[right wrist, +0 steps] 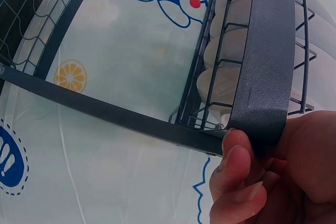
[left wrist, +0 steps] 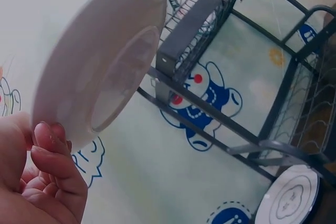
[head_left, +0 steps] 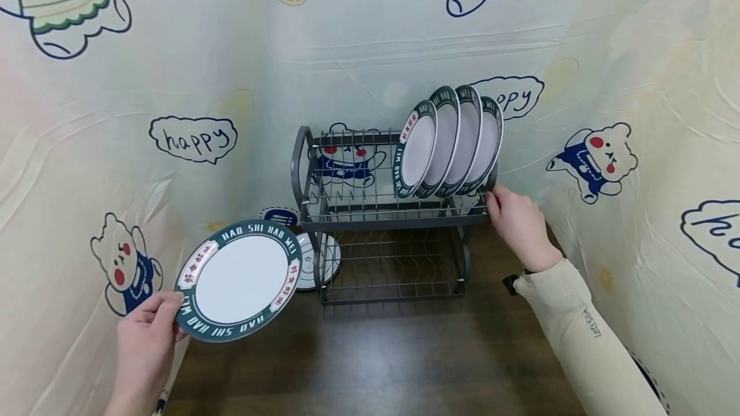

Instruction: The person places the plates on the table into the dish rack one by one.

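Note:
A white plate (head_left: 243, 281) with a green lettered rim is pinched at its edge by my left hand (head_left: 150, 332), left of the dish rack (head_left: 393, 218). Its pale underside shows in the left wrist view, the fingers (left wrist: 52, 153) curled beneath the rim. With my right hand (head_left: 523, 223) I grip the front right corner of the rack's upper tier, thumb and fingers around the dark frame bar (right wrist: 268, 51). Several matching plates (head_left: 419, 149) stand on edge in a row at the right end of that tier.
The two-tier rack stands on a dark brown wooden surface (head_left: 370, 358). Behind its lower left leg are smaller white dishes (head_left: 331, 259). A pale printed cloth (head_left: 358, 43) with cartoon bears surrounds the area at the back and both sides.

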`<state>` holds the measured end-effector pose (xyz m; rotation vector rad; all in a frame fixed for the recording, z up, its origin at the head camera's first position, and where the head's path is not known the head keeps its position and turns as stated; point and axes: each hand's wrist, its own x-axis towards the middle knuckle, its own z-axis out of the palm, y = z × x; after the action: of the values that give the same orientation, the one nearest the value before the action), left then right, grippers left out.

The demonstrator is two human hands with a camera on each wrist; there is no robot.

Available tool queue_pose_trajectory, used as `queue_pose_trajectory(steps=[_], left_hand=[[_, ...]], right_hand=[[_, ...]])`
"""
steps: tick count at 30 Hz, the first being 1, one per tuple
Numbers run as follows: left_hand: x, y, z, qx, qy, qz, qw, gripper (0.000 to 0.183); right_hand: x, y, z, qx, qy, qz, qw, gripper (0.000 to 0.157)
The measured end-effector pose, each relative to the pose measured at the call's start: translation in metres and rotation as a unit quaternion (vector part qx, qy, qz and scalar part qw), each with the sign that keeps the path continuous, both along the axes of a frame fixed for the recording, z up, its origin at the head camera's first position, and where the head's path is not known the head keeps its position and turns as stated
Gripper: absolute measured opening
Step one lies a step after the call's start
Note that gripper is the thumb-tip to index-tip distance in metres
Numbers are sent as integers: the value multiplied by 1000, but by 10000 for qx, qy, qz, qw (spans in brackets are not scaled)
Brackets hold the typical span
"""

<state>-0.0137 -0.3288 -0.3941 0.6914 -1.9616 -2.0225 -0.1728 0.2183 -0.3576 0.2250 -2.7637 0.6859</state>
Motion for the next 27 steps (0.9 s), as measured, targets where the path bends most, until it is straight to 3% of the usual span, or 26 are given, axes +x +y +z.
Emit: queue_pose_trajectory(steps=[18, 27], left_hand=[[0, 4, 23, 327, 232, -282, 9988, 28], [-3, 16, 32, 311, 627, -489, 9963, 25]], right_hand=[[1, -1, -1, -48, -47, 11, 10000, 29], [-1, 4, 0, -273, -117, 141, 9995, 31]])
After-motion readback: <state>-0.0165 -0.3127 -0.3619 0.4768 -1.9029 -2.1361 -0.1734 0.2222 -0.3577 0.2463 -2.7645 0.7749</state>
